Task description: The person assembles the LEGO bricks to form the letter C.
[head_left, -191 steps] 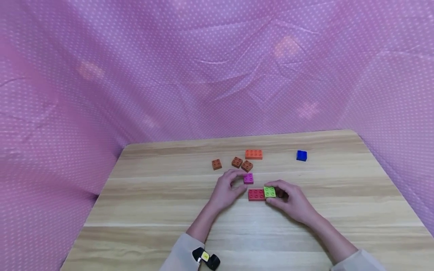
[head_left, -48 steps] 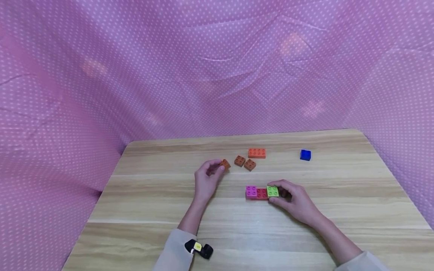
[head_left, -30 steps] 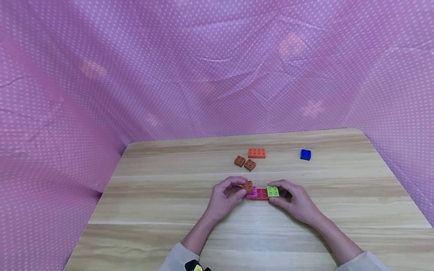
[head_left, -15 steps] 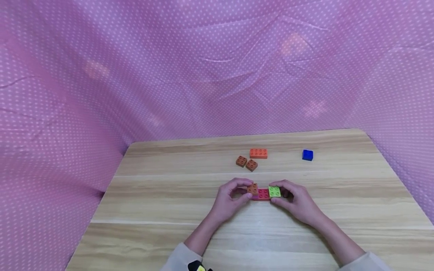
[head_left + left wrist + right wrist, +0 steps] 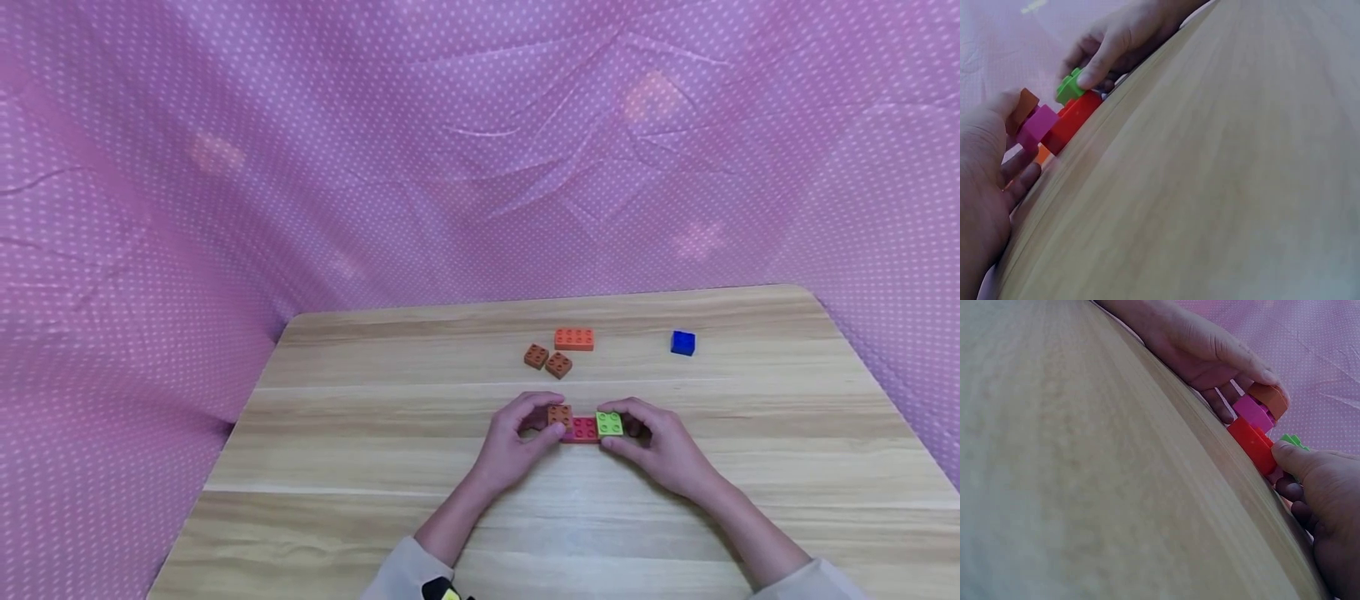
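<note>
In the head view, my left hand [image 5: 513, 442] pinches a brown toy brick [image 5: 559, 415] between thumb and fingers. That brick rests over a pink brick [image 5: 1039, 124], which sits on the left end of a longer red brick [image 5: 585, 428]. Pink studs show along one side below the brown brick in the right wrist view; I cannot tell if it is fully seated. A lime green brick [image 5: 609, 423] sits on the red brick's right end, and my right hand [image 5: 660, 446] grips this end with thumb and fingers. The right fingertips are partly hidden behind the bricks.
Behind the hands on the wooden table [image 5: 375, 383] lie two small brown bricks, one [image 5: 536, 357] beside the other [image 5: 558, 365]. A long orange brick [image 5: 573, 339] lies just beyond them. Farther right is a blue brick [image 5: 682, 342]. A pink dotted curtain [image 5: 480, 167] surrounds the table.
The pink brick has gone onto the red brick's left end. My left hand has then brought a brown brick from the back left onto the pink one. The right hand has kept its grip.
</note>
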`<state>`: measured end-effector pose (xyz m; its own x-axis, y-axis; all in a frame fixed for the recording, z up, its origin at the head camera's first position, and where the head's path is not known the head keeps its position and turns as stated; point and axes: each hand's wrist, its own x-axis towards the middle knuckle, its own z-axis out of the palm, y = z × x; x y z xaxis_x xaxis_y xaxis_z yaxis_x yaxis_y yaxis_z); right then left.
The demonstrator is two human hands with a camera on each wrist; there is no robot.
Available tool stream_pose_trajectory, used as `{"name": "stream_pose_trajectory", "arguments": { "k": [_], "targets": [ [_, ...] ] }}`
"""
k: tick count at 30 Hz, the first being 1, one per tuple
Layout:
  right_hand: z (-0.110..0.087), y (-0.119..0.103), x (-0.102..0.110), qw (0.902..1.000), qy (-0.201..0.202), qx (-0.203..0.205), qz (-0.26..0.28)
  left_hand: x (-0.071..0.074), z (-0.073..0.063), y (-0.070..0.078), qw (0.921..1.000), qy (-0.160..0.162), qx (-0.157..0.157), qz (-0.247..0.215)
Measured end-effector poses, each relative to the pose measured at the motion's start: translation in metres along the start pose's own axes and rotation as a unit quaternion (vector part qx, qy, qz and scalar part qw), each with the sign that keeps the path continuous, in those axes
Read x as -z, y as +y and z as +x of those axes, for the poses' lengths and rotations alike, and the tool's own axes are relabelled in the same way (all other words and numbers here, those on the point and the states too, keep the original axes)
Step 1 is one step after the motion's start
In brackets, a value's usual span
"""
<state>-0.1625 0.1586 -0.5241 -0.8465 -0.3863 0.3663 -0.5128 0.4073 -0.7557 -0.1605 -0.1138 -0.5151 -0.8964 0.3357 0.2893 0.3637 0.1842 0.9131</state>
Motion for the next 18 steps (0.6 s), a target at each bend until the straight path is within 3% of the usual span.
{"name": "stream_pose_trajectory", "arguments": {
  "k": [18],
  "targets": [
    [0.0007,-0.0005,0.0005,1.0000,0.000,-0.004,-0.001,-0.0048,0.0013,0.0052,0.9990,0.022,0.039,0.001]
  ]
}}
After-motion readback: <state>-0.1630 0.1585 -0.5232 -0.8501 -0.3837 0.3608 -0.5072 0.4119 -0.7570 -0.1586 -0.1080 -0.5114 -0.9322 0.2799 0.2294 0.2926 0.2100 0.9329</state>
